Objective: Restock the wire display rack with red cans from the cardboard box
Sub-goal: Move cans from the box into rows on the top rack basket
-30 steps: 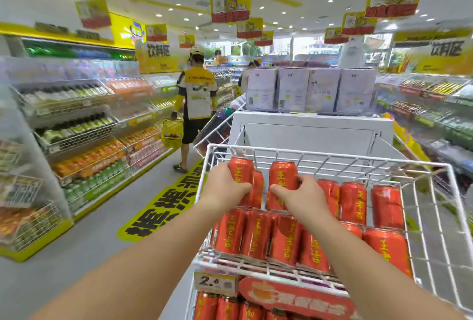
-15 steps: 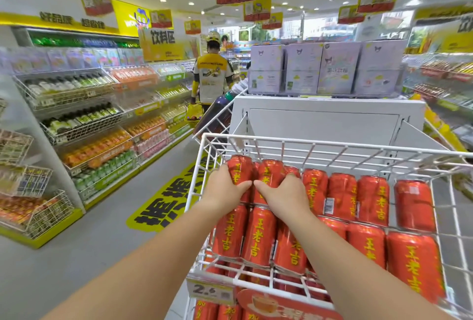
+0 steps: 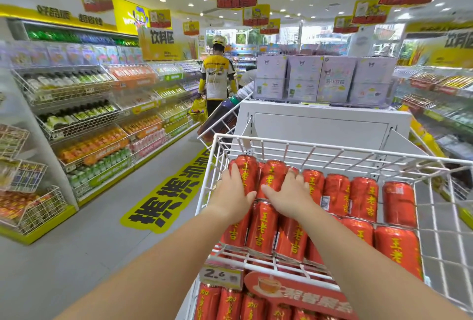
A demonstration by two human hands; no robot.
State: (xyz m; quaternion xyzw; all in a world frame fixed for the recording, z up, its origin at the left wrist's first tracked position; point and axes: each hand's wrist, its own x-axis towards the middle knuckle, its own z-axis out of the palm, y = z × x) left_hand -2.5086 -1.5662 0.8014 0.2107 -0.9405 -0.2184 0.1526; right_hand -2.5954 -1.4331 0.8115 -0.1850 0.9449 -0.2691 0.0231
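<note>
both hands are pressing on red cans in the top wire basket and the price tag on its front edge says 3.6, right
Not quite. In the head view the price tag reads 2.6, not 3.6. The rest holds: the left hand and right hand both press on red cans in the top wire basket.

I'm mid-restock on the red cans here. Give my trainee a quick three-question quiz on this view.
1. True or false: both hands rest on cans in the back row of the top wire basket.
2. Multiple choice: the price tag on the basket's front rail reads A) 3.5 B) 2.6 C) 1.9.
3. Fill in: the back-row can showing a barcode lies just to the ___ of the right hand.

Key
1. True: the left hand and the right hand each lie flat on a red can.
2. B
3. right
</note>
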